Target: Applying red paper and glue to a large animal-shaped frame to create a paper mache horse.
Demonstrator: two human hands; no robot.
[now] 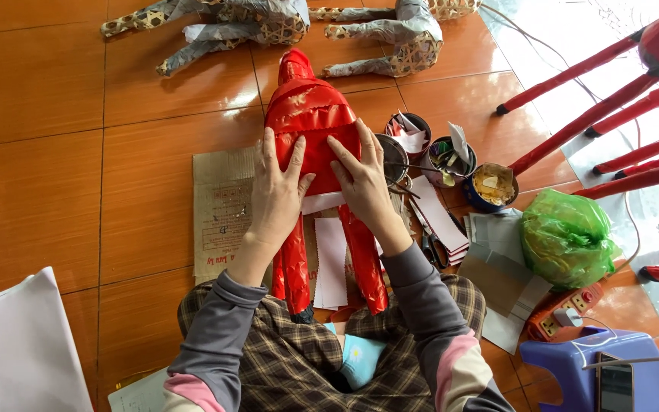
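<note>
Pressing flat, open-palmed, left hand [278,191] and right hand [361,179] are best kept smoothing the red figure [310,114] evenly, nothing being grasped.

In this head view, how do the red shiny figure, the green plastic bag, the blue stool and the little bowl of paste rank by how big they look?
1. Red shiny figure, clearly largest, under both hands.
2. and 3. Green plastic bag and blue stool: alike; the stool is cut off by the frame edge and nearer the camera, so unranked.
4. Bowl of paste, smallest.
</note>
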